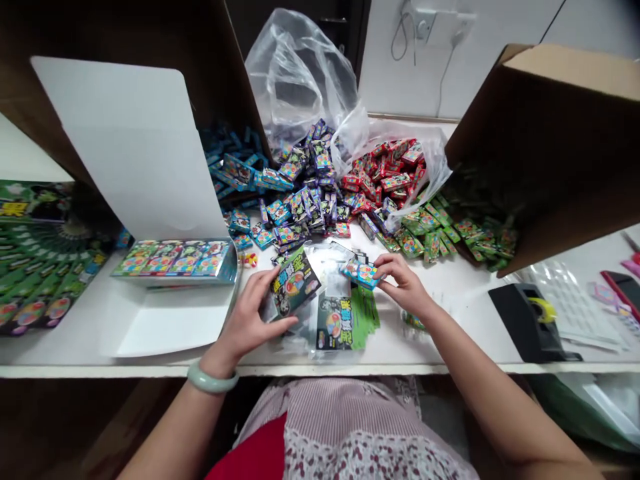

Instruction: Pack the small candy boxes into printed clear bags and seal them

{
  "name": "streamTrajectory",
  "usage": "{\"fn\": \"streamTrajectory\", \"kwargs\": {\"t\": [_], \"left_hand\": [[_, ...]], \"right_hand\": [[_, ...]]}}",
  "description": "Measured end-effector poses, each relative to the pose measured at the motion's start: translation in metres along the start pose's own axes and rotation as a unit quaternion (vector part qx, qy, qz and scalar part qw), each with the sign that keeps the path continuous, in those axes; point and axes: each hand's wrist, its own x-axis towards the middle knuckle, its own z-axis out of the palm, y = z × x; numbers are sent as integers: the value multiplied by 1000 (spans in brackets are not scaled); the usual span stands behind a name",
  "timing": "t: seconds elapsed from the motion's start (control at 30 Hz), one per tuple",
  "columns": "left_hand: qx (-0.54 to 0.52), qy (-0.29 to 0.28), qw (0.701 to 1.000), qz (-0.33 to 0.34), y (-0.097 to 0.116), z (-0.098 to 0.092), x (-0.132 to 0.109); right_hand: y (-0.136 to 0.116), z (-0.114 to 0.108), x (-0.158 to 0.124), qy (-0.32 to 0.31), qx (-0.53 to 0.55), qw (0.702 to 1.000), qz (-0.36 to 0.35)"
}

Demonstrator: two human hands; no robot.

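Observation:
My left hand (250,317), with a pale green bangle on the wrist, grips a black and green printed packet (294,283), its fingers at the far edge and the thumb stretched out below. My right hand (404,285) pinches a small blue candy box (361,274) just right of the packet. Beneath and between the hands lies a stack of similar black and green printed cards (334,325) with clear plastic around them. Behind them spreads a heap of small candy boxes, blue (277,212), purple (320,157), red (397,180) and green (424,223).
To the left stands an open white display carton (173,327) with a row of colourful packs (167,258). Fanned green packets (37,267) lie further left. Large cardboard boxes (560,147) flank the heap. A black tape dispenser (527,323) sits at right, a clear bag (305,73) behind.

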Motion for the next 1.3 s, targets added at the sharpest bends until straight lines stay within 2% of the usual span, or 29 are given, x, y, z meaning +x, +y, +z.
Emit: {"fn": "streamTrajectory", "kwargs": {"t": [0.17, 0.27, 0.37, 0.47, 0.6, 0.7, 0.8, 0.9, 0.97, 1.03, 1.1, 1.17, 1.23, 1.3], "left_hand": [[-6, -2, 1000, -13, -3, 2, -2], [-11, -5, 1000, -19, -8, 3, -6], [-13, -11, 999, -32, -9, 4, -7], [-4, -13, 999, -29, -9, 4, -7], [16, -10, 1000, -18, -11, 5, -8], [19, -12, 1000, -15, -11, 8, -6], [22, -23, 999, -5, -7, 10, -2], [30, -33, 999, 7, -2, 9, 2], [35, -37, 999, 16, 1, 7, 2], [36, -45, 998, 30, 4, 7, 2], [34, -54, 997, 48, 7, 8, 3], [31, -61, 996, 65, 9, 11, 4], [28, -71, 994, 78, 11, 12, 6], [21, -87, 992, 90, 11, 12, 7]], "right_hand": [[13, 2, -9, -12, 42, 999, 6], [19, 9, 0, -33, 82, 996, 27], [24, 15, 17, -85, 98, 990, 50], [23, 15, 29, -102, 41, 992, 57], [3, 17, 20, -62, -104, 987, 107], [-17, 34, 1, -84, -194, 966, 147], [-26, 54, -10, -98, -247, 951, 160], [-26, 53, -10, -57, -240, 959, 140], [-31, 38, -6, 2, -213, 972, 95], [-43, 17, 0, 23, -193, 980, 30], [-59, -2, 7, -40, -187, 981, -37], [-74, -16, 14, -144, -190, 968, -75], [-85, -24, 21, -228, -190, 951, -83], [-90, -30, 26, -276, -187, 939, -82]]}}
